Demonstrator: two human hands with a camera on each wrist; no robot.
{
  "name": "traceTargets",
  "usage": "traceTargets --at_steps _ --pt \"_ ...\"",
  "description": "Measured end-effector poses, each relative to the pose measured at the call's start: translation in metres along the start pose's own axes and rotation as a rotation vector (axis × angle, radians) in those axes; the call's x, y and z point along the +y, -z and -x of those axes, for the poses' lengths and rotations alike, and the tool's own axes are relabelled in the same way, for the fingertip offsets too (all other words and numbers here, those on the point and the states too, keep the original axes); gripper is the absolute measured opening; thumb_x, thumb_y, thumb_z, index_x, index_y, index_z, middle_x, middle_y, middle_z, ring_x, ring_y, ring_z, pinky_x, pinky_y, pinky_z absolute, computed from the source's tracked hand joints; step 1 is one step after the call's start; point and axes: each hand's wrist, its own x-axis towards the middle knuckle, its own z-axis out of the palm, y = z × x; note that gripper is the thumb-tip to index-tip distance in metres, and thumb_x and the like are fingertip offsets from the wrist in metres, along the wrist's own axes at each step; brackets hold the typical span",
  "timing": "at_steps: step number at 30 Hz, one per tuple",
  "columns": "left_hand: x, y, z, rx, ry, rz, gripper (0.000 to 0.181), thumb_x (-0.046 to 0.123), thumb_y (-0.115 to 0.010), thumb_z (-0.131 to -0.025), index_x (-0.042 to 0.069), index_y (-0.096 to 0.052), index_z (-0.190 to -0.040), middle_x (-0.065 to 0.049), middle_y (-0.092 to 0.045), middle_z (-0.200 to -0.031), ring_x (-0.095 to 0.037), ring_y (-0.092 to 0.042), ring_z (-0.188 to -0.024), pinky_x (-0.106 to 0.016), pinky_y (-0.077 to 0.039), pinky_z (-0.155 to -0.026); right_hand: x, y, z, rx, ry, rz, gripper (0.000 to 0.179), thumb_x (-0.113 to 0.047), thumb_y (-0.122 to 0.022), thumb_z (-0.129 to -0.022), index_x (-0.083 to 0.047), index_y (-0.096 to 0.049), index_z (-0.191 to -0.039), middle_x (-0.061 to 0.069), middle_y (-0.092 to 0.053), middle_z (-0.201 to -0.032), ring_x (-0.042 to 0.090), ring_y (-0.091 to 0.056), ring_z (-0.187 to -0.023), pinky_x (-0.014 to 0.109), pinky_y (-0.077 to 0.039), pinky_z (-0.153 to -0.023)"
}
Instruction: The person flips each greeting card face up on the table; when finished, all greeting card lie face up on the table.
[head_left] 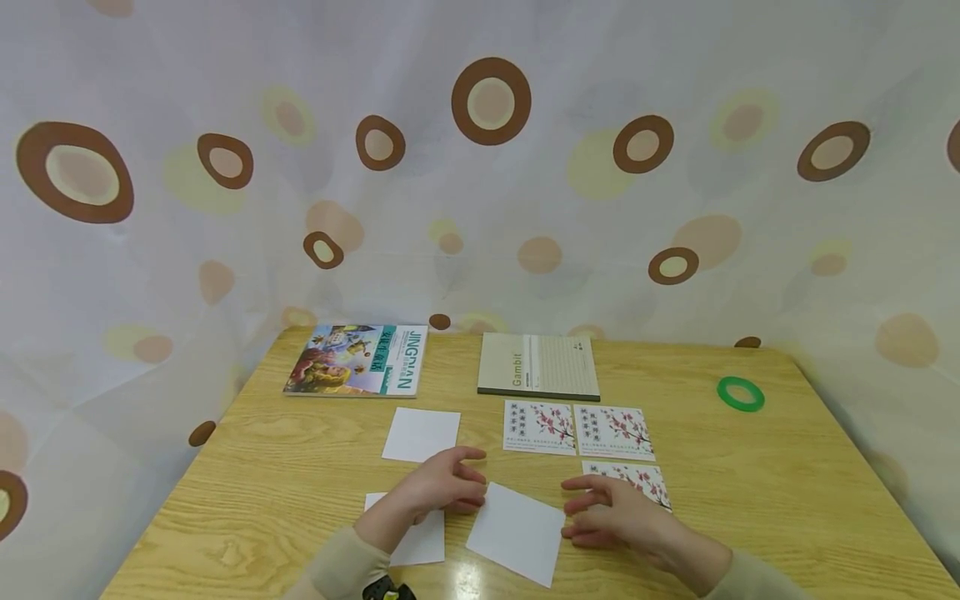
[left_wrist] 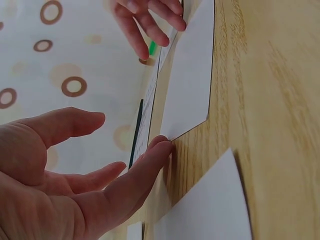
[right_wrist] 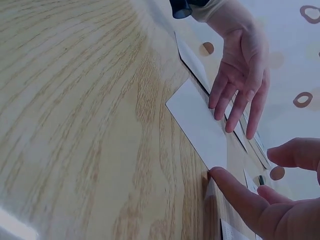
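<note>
A blank white square card (head_left: pixel 517 533) lies slightly turned on the wooden table, between the two hands. My left hand (head_left: pixel 442 483) has its fingertips at the card's upper left corner, thumb held away from it. On the opposite side, my right hand (head_left: pixel 622 521) has loosely bent fingers at the card's right edge. In the right wrist view, the right fingertip meets a corner of the white card (right_wrist: pixel 197 125). Beneath the left wrist lies a second blank card (head_left: pixel 423 542), partly covered. A printed card with pink blossoms (head_left: pixel 633 477) is partly hidden behind the right hand.
Another blank card (head_left: pixel 422 435) lies beyond the left hand. Two more blossom cards, a left one (head_left: pixel 540 427) and a right one (head_left: pixel 615 433), sit side by side. Farther back are a picture book (head_left: pixel 356 360) and a Gambit notebook (head_left: pixel 562 367). A green tape ring (head_left: pixel 741 394) lies far right.
</note>
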Motion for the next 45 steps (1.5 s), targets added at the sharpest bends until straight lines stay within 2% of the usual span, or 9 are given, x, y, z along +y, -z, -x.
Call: traceTargets --at_steps 6,10,18,23,28,35,45 --pt "0.0005 0.003 -0.0024 0.016 0.006 -0.023 0.064 0.003 -0.067 -0.087 -0.004 -0.04 -0.145 -0.02 -0.061 -0.115 -0.02 -0.068 -0.087 -0.039 -0.061 -0.079 -0.0024 0.0002 0.0015 -0.004 -0.002 0.022 0.059 -0.006 -0.06 -0.096 0.014 -0.032 -0.144 0.023 -0.061 -0.12 0.028 -0.072 -0.097 0.041 -0.06 -0.084" --pt "0.0011 0.003 -0.0026 0.002 0.015 -0.007 0.064 0.004 -0.066 -0.088 -0.005 -0.04 -0.146 -0.021 -0.06 -0.117 -0.021 -0.069 -0.088 -0.04 -0.061 -0.08 -0.0034 0.0001 0.0035 -0.028 -0.014 0.02 0.057 -0.007 -0.057 -0.098 0.014 -0.031 -0.144 0.02 -0.062 -0.117 0.029 -0.072 -0.095 0.042 -0.061 -0.081" --pt "0.003 -0.0019 -0.0024 0.015 0.006 0.008 0.062 0.002 -0.066 -0.088 -0.005 -0.041 -0.145 -0.022 -0.059 -0.119 -0.022 -0.069 -0.09 -0.039 -0.061 -0.079 -0.004 -0.0014 0.003 -0.055 -0.035 -0.004 0.058 -0.014 -0.057 -0.1 0.012 -0.032 -0.145 0.019 -0.063 -0.124 0.033 -0.071 -0.101 0.043 -0.06 -0.083" --pt "0.0046 -0.0039 -0.0024 0.032 0.015 0.021 0.062 0.001 -0.067 -0.088 -0.003 -0.043 -0.144 -0.021 -0.058 -0.12 -0.021 -0.068 -0.09 -0.037 -0.061 -0.078 -0.0034 -0.0011 0.0027 -0.058 -0.04 -0.016 0.058 -0.015 -0.056 -0.1 0.012 -0.031 -0.145 0.02 -0.062 -0.125 0.034 -0.071 -0.101 0.043 -0.06 -0.084" --pt "0.0033 -0.0039 -0.0046 0.021 -0.001 0.021 0.061 0.0 -0.067 -0.087 -0.005 -0.044 -0.143 -0.022 -0.057 -0.123 -0.02 -0.067 -0.09 -0.038 -0.061 -0.08 -0.0039 0.0 0.0022 -0.051 -0.035 -0.022 0.057 -0.014 -0.055 -0.101 0.013 -0.03 -0.145 0.018 -0.063 -0.123 0.034 -0.071 -0.101 0.043 -0.06 -0.084" --pt "0.0002 -0.0025 -0.0053 0.017 -0.043 -0.045 0.049 -0.004 -0.068 -0.083 -0.011 -0.057 -0.13 -0.017 -0.064 -0.117 -0.015 -0.064 -0.088 -0.034 -0.061 -0.079 -0.0032 -0.0011 0.0021 -0.008 -0.034 -0.019 0.058 -0.012 -0.054 -0.101 0.013 -0.028 -0.146 0.018 -0.062 -0.124 0.034 -0.072 -0.099 0.043 -0.06 -0.082" --pt "-0.0007 -0.0041 -0.006 0.007 -0.033 -0.105 0.033 -0.006 -0.07 -0.083 -0.009 -0.068 -0.115 -0.012 -0.07 -0.103 -0.015 -0.066 -0.09 -0.032 -0.061 -0.078 -0.0018 0.0 0.0022 -0.007 -0.033 -0.022 0.06 -0.015 -0.052 -0.102 0.013 -0.025 -0.147 0.02 -0.061 -0.126 0.033 -0.072 -0.098 0.043 -0.06 -0.082"
